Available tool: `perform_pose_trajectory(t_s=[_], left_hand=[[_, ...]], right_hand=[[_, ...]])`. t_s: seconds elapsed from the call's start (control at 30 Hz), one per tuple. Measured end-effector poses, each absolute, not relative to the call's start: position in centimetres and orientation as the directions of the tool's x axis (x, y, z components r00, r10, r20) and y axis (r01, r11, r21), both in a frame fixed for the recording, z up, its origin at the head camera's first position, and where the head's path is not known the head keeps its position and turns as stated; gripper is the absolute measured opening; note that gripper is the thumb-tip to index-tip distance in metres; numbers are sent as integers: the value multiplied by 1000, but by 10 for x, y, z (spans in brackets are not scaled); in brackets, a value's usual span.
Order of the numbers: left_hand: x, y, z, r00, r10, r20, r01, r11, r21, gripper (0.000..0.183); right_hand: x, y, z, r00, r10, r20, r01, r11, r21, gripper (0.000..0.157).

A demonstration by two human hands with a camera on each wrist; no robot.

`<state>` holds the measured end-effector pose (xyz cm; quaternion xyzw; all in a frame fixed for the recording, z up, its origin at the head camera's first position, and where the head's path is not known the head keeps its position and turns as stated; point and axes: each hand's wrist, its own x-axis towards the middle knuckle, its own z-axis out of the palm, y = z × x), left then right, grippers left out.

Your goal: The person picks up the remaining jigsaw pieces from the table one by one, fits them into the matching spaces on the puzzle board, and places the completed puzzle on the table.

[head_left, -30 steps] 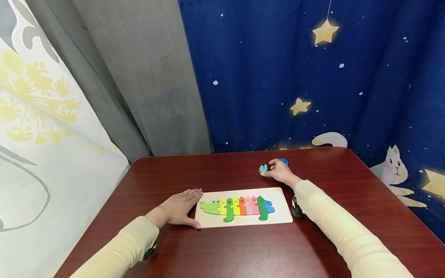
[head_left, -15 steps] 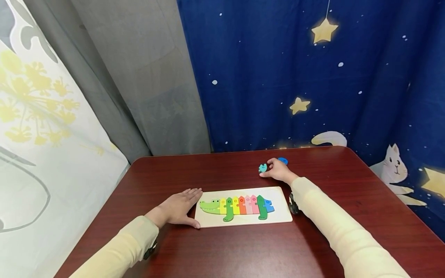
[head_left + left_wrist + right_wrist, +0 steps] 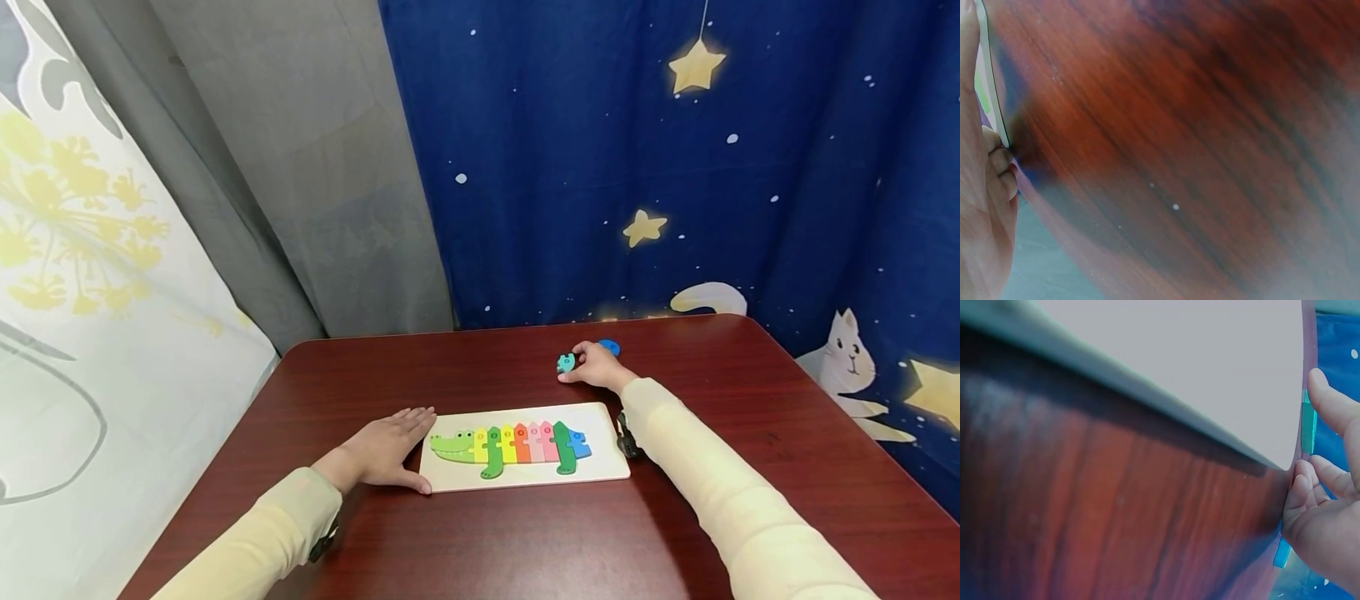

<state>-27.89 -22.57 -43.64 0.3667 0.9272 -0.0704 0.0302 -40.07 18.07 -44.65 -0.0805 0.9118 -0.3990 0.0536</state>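
Note:
My left hand [image 3: 390, 447], fingers straight, rests at the left edge of a pale wooden puzzle board [image 3: 457, 485]. On the board lies a crocodile puzzle [image 3: 517, 446] of coloured pieces, from a green head to a blue piece at the right. In the left wrist view, the left hand [image 3: 984, 206] touches the board's rim. Beyond the board, my right hand [image 3: 600, 367] has its thumb and a finger at opposite sides of a teal puzzle piece [image 3: 566, 363], pinching it. The right wrist view shows this piece [image 3: 1308, 428] edge-on between thumb and finger of the right hand [image 3: 1329, 519].
A blue rounded piece [image 3: 611, 347] lies on the table behind the right hand, partly hidden by it. The dark red-brown table [image 3: 480, 542] ends at a far edge in front of blue and grey curtains [image 3: 585, 167]. A white patterned cloth [image 3: 112, 375] hangs at the left.
The right hand and the teal piece shift only very slightly, and the view drifts a little too. The left hand and the board stay as they were.

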Motion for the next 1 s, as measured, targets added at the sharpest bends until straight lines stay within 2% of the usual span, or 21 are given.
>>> perform_pose_trajectory(t_s=[0.27, 0.7, 1.0], left_hand=[[-277, -226, -436, -729, 677, -104, 685, 721, -107, 120], [-279, -227, -437, -727, 681, -93, 687, 716, -127, 120], [-279, -226, -438, -726, 681, -99, 688, 716, -119, 120]], right_hand=[[-403, 179, -449, -980, -196, -37, -110, 687, -718, 70], [-399, 177, -443, -984, -176, -8, -123, 720, -683, 62], [-398, 178, -443, -984, -177, -1, -126, 701, -702, 56]])
